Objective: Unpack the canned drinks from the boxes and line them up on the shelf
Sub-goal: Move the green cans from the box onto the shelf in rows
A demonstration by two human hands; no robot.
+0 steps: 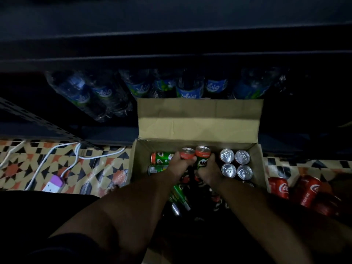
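A person's left hand (178, 163) and right hand (209, 172) each grip an upright green can (202, 158) near the far wall of the open cardboard box (198, 119); the dark shelf (171, 60) lies straight ahead, above the box.

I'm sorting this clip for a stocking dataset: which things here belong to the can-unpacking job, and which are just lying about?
Part of the job:
- cardboard box
- Milo can in the right hand
- second can in the left hand
- four upright silver-topped cans
- red cola cans
- dark shelf

Just lying about:
- wrapped water bottles
- white cables
- power strip
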